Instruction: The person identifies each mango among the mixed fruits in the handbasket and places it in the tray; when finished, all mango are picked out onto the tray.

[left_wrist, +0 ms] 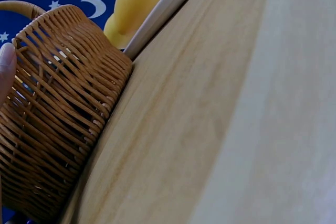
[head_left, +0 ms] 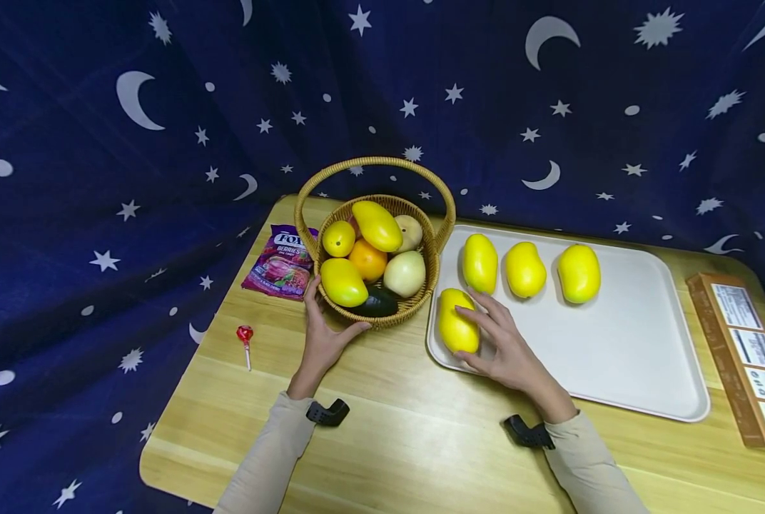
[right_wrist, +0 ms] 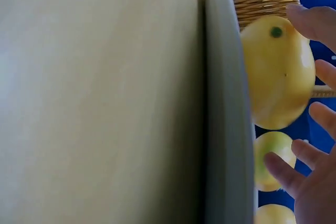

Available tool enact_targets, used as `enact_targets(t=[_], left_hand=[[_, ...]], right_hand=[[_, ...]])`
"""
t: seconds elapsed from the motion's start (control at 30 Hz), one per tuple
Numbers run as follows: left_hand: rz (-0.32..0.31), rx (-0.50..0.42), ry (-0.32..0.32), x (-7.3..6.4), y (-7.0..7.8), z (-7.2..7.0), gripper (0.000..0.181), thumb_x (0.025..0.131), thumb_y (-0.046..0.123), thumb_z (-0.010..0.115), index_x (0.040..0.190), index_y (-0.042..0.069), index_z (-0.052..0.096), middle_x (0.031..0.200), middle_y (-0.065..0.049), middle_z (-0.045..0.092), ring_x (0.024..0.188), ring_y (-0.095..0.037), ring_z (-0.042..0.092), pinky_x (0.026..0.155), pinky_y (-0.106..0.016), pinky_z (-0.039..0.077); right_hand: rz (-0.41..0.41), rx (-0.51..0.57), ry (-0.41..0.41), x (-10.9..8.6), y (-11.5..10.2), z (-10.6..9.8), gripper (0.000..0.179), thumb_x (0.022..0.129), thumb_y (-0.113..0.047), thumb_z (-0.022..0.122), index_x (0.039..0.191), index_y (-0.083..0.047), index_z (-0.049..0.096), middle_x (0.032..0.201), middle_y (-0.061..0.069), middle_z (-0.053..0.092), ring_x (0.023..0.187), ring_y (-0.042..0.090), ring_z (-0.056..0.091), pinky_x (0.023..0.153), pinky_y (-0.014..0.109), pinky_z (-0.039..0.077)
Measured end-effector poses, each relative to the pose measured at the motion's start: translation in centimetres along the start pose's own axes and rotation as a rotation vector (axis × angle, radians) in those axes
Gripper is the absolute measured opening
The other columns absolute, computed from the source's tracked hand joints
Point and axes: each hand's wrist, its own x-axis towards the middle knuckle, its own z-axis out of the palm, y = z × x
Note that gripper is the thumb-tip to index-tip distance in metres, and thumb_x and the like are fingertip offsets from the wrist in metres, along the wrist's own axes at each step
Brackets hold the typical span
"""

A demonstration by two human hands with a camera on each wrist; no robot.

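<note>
A wicker basket (head_left: 435, 275) with a tall handle holds yellow mangoes (head_left: 377, 226), an orange (head_left: 367, 260), a pale round fruit (head_left: 404, 274), a dark green fruit (head_left: 377, 303) and other fruit. My left hand (head_left: 323, 339) holds the basket's near-left side, its thumb along the front; some fingers are hidden. My right hand (head_left: 501, 346) reaches over a mango (head_left: 456, 325) at the white tray's (head_left: 614, 343) near-left corner. In the right wrist view its fingers are spread around that mango (right_wrist: 278, 77). Three more mangoes (head_left: 526, 270) lie in a row along the tray's far side.
A purple candy bag (head_left: 278, 264) lies left of the basket, with a red lollipop (head_left: 245, 339) nearer me. At the far right stands a brown box (head_left: 745, 360) beside the tray. A dark blue star-patterned cloth (head_left: 357, 93) hangs behind the wooden table (head_left: 382, 428).
</note>
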Motion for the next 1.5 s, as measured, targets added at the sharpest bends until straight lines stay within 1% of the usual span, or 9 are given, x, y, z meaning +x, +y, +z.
enact_targets(t=[0.2, 0.43, 0.53, 0.73, 0.93, 1.03, 1.23, 1.33, 1.5], left_hand=[[0.017, 0.006, 0.003, 0.0, 0.1, -0.1, 0.115, 0.070, -0.001, 0.086, 0.154, 0.002, 0.007, 0.159, -0.022, 0.012, 0.144, -0.034, 0.024, 0.119, -0.049, 0.020], [0.045, 0.009, 0.006, 0.0, 0.1, -0.1, 0.118, 0.068, -0.003, 0.086, 0.154, -0.002, 0.005, 0.160, -0.023, 0.006, 0.146, -0.034, 0.020, 0.119, -0.050, 0.018], [0.048, 0.012, 0.005, 0.0, 0.1, -0.1, 0.120, 0.068, -0.003, 0.087, 0.154, -0.001, 0.004, 0.162, -0.021, 0.005, 0.147, -0.033, 0.019, 0.120, -0.050, 0.017], [0.048, 0.017, 0.000, 0.2, 0.0, -0.2, 0.123, 0.068, 0.001, 0.088, 0.155, 0.000, 0.001, 0.163, -0.017, 0.004, 0.148, -0.031, 0.017, 0.120, -0.051, 0.016], [0.047, 0.020, -0.001, 0.1, 0.4, -0.3, 0.124, 0.068, 0.002, 0.088, 0.154, -0.002, 0.000, 0.162, -0.018, 0.004, 0.147, -0.033, 0.018, 0.119, -0.052, 0.017], [0.056, 0.015, -0.002, 0.1, 0.6, -0.3, 0.122, 0.069, 0.003, 0.088, 0.154, -0.003, 0.001, 0.162, -0.020, 0.005, 0.146, -0.034, 0.019, 0.118, -0.055, 0.018], [0.062, 0.009, -0.009, 0.1, 0.7, -0.3, 0.121, 0.071, 0.012, 0.088, 0.155, -0.002, 0.002, 0.161, -0.020, 0.007, 0.145, -0.034, 0.021, 0.118, -0.055, 0.019], [0.052, 0.006, -0.010, 0.2, 0.7, -0.3, 0.121, 0.071, 0.012, 0.088, 0.155, 0.000, 0.002, 0.162, -0.018, 0.007, 0.146, -0.031, 0.020, 0.119, -0.053, 0.018], [0.057, 0.007, -0.005, 0.1, 0.6, -0.4, 0.121, 0.070, 0.009, 0.088, 0.154, -0.002, 0.002, 0.161, -0.020, 0.007, 0.146, -0.033, 0.019, 0.119, -0.054, 0.018]], right_hand=[[-0.029, 0.002, 0.039, 1.0, -0.9, -0.2, 0.075, 0.067, -0.016, 0.088, 0.135, -0.010, 0.057, 0.153, 0.022, 0.035, 0.139, 0.043, 0.030, 0.117, 0.031, 0.021], [-0.033, 0.025, 0.047, 3.1, -2.5, 0.0, 0.070, 0.074, -0.024, 0.084, 0.137, -0.011, 0.055, 0.154, 0.019, 0.034, 0.142, 0.037, 0.029, 0.117, 0.027, 0.024], [-0.039, 0.038, 0.051, 4.1, -3.2, 0.4, 0.068, 0.076, -0.026, 0.084, 0.136, -0.010, 0.056, 0.153, 0.019, 0.035, 0.141, 0.038, 0.030, 0.117, 0.034, 0.026], [-0.034, 0.080, 0.034, 6.0, -4.6, 1.7, 0.072, 0.074, -0.016, 0.085, 0.139, -0.014, 0.053, 0.152, 0.016, 0.037, 0.139, 0.036, 0.035, 0.108, 0.056, 0.035], [0.017, 0.109, 0.008, 7.6, -5.7, 3.0, 0.070, 0.080, -0.020, 0.082, 0.142, -0.021, 0.050, 0.152, 0.011, 0.039, 0.137, 0.030, 0.039, 0.107, 0.055, 0.036], [0.034, 0.080, 0.026, 8.2, -5.9, 3.5, 0.068, 0.081, -0.023, 0.081, 0.142, -0.019, 0.051, 0.149, 0.011, 0.043, 0.134, 0.031, 0.043, 0.105, 0.056, 0.037], [0.052, -0.031, 0.047, 8.5, -6.2, 3.6, 0.067, 0.081, -0.030, 0.081, 0.139, -0.017, 0.053, 0.144, 0.012, 0.048, 0.127, 0.032, 0.049, 0.093, 0.053, 0.042], [0.041, -0.015, 0.055, 8.7, -6.2, 3.5, 0.066, 0.081, -0.028, 0.081, 0.139, -0.016, 0.053, 0.144, 0.013, 0.048, 0.129, 0.032, 0.048, 0.097, 0.054, 0.042], [0.024, 0.097, 0.024, 9.6, -6.4, 3.8, 0.065, 0.083, -0.023, 0.080, 0.141, -0.017, 0.052, 0.147, 0.012, 0.044, 0.134, 0.030, 0.044, 0.106, 0.052, 0.039]])
